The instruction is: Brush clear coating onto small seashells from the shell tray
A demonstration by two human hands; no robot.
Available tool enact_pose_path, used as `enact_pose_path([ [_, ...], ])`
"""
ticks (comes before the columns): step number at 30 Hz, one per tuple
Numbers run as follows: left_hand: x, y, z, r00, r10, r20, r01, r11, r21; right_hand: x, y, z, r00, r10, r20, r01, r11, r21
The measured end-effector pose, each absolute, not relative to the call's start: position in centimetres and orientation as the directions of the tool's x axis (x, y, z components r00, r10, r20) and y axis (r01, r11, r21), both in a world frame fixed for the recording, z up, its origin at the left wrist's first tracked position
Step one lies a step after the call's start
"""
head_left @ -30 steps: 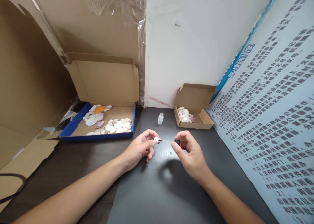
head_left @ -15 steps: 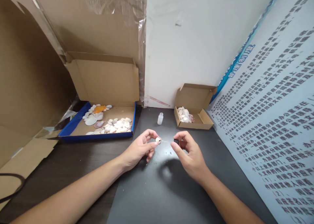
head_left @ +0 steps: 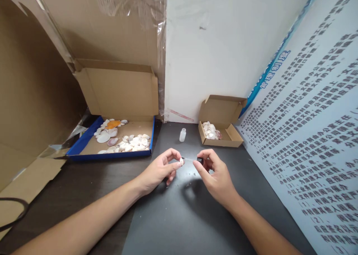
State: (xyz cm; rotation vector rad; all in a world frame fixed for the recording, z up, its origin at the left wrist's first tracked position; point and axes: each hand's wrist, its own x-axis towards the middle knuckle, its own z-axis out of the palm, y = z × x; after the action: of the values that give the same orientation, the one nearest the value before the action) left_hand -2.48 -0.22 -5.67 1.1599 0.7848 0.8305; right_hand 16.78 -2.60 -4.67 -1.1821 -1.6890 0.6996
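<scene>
My left hand [head_left: 167, 165] pinches a small white seashell [head_left: 181, 161] between thumb and forefinger. Opposite it, my right hand [head_left: 212, 169] grips the black cap of a brush [head_left: 200, 160]. From this cap a thin, pale stem points left, and its dark tip reaches the shell's edge; whether they touch I cannot tell. Beyond both hands, a small translucent white bottle [head_left: 182, 135] stands upright with no cap on it.
A blue-edged cardboard box [head_left: 112, 156] at the left holds many shells and an orange one. At the back right, a smaller open carton [head_left: 235, 140] contains white shells. Small crumbs lie on the dark tabletop [head_left: 167, 225]. A printed panel [head_left: 307, 135] borders the right side.
The brush cap has shifted slightly left, bringing its tip to the shell. In my left fingers the shell has turned and moved a little to the right.
</scene>
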Motion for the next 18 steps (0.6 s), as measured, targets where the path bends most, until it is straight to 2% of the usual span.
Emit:
enact_pose_path([
  [5,-2.47,-0.29,-5.46,0.482,0.87,-0.104,-0.145,0.197,0.97,16.92,-2.69,-4.67,-0.111,0.927,0.358,0.32,0.374,-0.87],
  [10,-2.46,-0.22,-5.56,0.481,0.869,-0.114,-0.141,0.204,0.969,16.88,-2.75,-4.6,-0.087,0.916,0.391,0.392,0.392,-0.832],
  [15,-2.47,-0.21,-5.59,0.48,0.869,-0.119,-0.132,0.205,0.97,16.9,-2.77,-4.64,-0.102,0.921,0.377,0.325,0.389,-0.862],
  [18,-2.49,-0.2,-5.6,0.491,0.863,-0.121,-0.128,0.209,0.969,16.87,-2.71,-4.67,-0.091,0.915,0.394,0.366,0.398,-0.841],
])
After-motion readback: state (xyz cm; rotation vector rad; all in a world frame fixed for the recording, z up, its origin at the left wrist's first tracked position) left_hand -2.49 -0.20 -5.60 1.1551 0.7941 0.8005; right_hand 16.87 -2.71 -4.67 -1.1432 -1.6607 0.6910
